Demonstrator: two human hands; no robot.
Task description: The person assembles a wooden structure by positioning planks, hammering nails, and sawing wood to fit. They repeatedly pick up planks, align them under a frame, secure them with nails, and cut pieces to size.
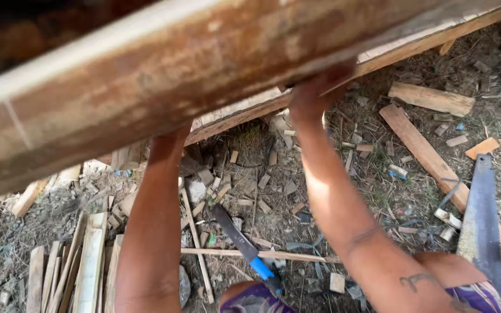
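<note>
Both grips hidden behind plank [163,69]

Both hands reach up under a big brown beam [163,69]: right hand [314,93] grips its lower edge, left hand hidden. A blue-handled knife [244,246] lies on littered ground [378,197]; a saw blade [482,214] lies right.

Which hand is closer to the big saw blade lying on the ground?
The right hand. It grips the underside of the wooden beam, up and to the left of the saw blade. The left hand holds the beam much farther left.
</note>
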